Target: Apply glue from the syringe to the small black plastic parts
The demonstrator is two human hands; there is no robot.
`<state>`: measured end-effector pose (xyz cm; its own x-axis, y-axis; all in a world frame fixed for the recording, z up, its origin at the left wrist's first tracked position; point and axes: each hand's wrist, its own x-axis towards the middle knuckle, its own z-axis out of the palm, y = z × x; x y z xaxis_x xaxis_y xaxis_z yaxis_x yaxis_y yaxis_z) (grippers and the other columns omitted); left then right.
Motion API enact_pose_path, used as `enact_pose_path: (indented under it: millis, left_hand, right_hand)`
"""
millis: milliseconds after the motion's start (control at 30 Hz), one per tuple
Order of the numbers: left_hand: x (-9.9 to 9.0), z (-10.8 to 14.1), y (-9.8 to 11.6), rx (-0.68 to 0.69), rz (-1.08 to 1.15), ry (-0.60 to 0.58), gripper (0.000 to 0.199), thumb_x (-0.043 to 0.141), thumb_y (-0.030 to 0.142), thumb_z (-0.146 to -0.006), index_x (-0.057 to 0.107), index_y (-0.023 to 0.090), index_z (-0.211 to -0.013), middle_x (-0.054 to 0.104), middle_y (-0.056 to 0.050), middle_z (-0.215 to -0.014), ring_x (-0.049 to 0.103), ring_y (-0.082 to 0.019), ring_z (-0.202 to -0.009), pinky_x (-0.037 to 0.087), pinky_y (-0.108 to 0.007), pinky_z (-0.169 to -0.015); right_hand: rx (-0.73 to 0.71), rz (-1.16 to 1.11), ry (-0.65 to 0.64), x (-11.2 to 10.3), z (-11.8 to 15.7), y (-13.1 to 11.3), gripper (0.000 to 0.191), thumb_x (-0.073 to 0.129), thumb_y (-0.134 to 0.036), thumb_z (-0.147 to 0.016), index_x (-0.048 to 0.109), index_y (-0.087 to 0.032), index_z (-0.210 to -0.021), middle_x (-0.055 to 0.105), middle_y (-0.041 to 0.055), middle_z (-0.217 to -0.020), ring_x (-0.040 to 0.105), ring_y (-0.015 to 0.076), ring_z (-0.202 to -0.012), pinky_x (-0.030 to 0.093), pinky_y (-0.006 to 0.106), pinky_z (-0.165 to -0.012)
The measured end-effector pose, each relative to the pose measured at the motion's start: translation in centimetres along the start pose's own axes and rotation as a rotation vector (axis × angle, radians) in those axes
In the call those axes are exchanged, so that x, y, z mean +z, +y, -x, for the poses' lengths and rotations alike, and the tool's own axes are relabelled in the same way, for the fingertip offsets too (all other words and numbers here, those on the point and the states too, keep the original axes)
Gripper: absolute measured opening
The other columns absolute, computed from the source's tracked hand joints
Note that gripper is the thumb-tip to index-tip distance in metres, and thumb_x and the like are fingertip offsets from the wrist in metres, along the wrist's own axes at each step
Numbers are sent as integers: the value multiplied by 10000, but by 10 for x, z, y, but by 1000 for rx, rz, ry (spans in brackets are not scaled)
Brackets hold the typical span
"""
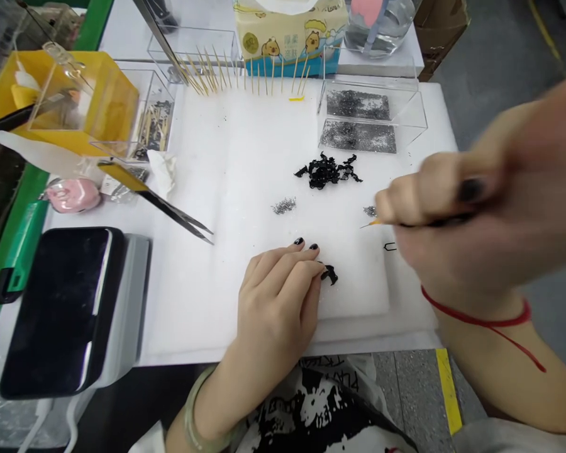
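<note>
My left hand (280, 296) rests on the white foam pad (245, 189), its thumb and forefinger pinching a small curled black piece (330, 274). Raised at the right, my right hand (471, 195) is partly blurred and closed around a thin tool with a yellow-orange section and a fine needle tip (370, 224). That tip points left, beside a small pile of silvery bits (370, 211). Another silvery pile (283, 205) lies above my left hand. Farther back is a heap of black curled pieces (327, 171). A small black forked item (390, 246) lies below the needle tip.
Tweezers (155, 200) lie at the left, near a phone-like black device (59, 308). A yellow bin (108, 94) stands behind them. Several thin sticks (264, 75) stand along the pad's back edge, before a tissue pack (290, 38). A clear box (372, 119) stands back right.
</note>
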<state>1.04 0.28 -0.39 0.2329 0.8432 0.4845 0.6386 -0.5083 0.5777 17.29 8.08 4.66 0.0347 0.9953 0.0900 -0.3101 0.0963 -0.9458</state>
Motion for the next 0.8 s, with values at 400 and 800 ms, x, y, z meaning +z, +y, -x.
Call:
enact_pose_path:
  millis: [400,800]
  left_hand:
    - [-1,-1,0,-9,1,-18,156,635,5,-882,671,150,-927,776,-79,-971,697,-220,-962,598,-409,-874]
    - [-3,-1,1,-25,12,-42,117,650,5,-871,681,114,-899,763,-111,-982,697,-227,-952,590,-419,-861]
  right_hand:
    - [32,-29,127,-20,-8,-25,688,769,-562,-825,226,-199,-609,106,-73,-491,136,66,-407,189,274,-387]
    - [208,166,-54,15,11,12,491,612,-625,-906,425,-226,-691,234,-38,-586,339,107,-495,287,242,-434]
